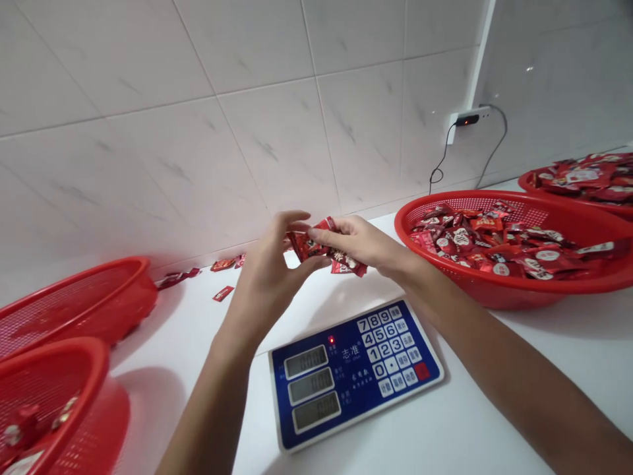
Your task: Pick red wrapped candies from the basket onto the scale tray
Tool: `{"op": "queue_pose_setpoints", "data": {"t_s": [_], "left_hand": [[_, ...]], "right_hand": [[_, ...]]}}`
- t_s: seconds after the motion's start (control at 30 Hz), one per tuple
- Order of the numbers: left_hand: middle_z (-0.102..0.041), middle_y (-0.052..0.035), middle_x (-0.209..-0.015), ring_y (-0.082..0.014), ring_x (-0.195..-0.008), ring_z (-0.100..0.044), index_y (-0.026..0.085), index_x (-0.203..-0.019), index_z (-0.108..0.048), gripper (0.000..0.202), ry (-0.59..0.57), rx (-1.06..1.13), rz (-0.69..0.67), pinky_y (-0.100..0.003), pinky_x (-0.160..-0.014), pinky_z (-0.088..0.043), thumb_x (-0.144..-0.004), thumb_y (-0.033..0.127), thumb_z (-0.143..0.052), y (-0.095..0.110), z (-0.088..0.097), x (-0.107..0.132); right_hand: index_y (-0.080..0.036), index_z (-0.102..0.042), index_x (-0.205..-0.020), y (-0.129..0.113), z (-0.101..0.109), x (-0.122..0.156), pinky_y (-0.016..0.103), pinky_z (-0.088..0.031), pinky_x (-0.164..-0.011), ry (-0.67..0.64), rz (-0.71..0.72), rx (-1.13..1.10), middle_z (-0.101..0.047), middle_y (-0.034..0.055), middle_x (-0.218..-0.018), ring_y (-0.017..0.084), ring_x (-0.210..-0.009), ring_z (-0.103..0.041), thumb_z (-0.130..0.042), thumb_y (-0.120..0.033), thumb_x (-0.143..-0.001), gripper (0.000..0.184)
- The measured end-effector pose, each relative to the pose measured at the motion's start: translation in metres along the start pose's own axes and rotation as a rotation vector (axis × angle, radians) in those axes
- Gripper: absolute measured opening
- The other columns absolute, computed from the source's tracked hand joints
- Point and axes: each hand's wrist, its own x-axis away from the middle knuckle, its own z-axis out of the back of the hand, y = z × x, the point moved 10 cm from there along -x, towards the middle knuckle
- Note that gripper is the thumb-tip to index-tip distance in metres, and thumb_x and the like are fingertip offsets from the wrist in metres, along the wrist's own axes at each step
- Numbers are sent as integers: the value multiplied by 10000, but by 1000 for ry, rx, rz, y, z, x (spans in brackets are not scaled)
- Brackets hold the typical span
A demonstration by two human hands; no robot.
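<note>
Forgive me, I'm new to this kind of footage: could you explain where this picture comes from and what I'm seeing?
There is no robot here, just a person's two bare hands. A camera worn on the head looks forward and down. The right hand grips small red wrapped packets; the left hand curves around their other side, its grip unclear. A blue panel with number keys and three displays lies on the white table. Red baskets stand at both sides, the right-hand ones holding similar packets, and a few loose packets lie near the tiled wall.
</note>
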Motion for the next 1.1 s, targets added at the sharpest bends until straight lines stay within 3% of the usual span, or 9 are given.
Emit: {"op": "queue_pose_setpoints", "data": {"t_s": [0.1, 0.23, 0.4, 0.5, 0.67, 0.83, 0.97, 1.1], "left_hand": [[-693, -61, -934, -198, -866, -665, 175, -1040, -601, 389, -100, 258, 145, -322, -762, -536, -829, 501, -636, -20, -8, -2], [-692, -64, -731, -179, -669, -647, 154, -785, -646, 406, -254, 287, 210, -298, -625, -524, -839, 553, -598, -25, -22, 1], [-701, -69, -711, -178, -634, -638, 155, -763, -643, 386, -215, 221, 185, -299, -599, -505, -861, 521, -569, -26, -20, 0], [-697, -63, -707, -175, -641, -637, 156, -788, -641, 369, -201, 240, 178, -291, -603, -502, -859, 513, -579, -26, -20, -1], [-683, -53, -676, -164, -623, -623, 152, -779, -653, 369, -227, 314, 192, -281, -594, -497, -839, 513, -603, -22, -22, -1], [-681, -42, -665, -163, -641, -616, 156, -806, -685, 345, -130, 325, 277, -266, -586, -471, -769, 499, -681, -36, -12, -2], [-667, -21, -626, -153, -606, -601, 174, -728, -657, 303, -74, 230, 252, -260, -565, -446, -776, 474, -648, -40, 0, -4], [-665, -32, -599, -167, -575, -603, 183, -636, -626, 393, -193, 10, 251, -277, -564, -445, -813, 525, -547, -42, -7, -3]], "right_hand": [[-168, -633, -811, -7, 3, -1, 188, -299, -386, -12, 38, -24, -473, -43, -567, 63, -460, -391, -688, -520, -811, 356], [-175, -576, -815, -3, 3, -1, 180, -322, -375, -37, -1, 41, -468, -54, -576, 61, -455, -418, -698, -493, -815, 341], [-179, -555, -813, 0, 4, -2, 174, -358, -377, -29, 30, 87, -505, -38, -630, 67, -493, -471, -693, -489, -822, 339], [-180, -553, -832, 5, 7, -2, 174, -327, -338, -4, -39, 121, -508, -35, -644, 68, -475, -466, -677, -502, -828, 345], [-172, -566, -841, 4, 1, 1, 180, -348, -377, -92, -71, 107, -475, -45, -620, 61, -470, -433, -644, -586, -818, 422], [-175, -550, -894, 0, 17, 0, 186, -350, -427, 23, -68, 116, -537, -39, -652, 55, -480, -439, -670, -537, -820, 389], [-171, -590, -816, -1, 36, 6, 216, -315, -417, 70, -135, 402, -524, -36, -595, 56, -420, -399, -603, -469, -870, 304], [-163, -685, -854, 15, 52, 13, 269, -333, -459, 2, -314, 936, -629, 21, -644, 108, -460, -493, -667, -395, -768, 248]]}}
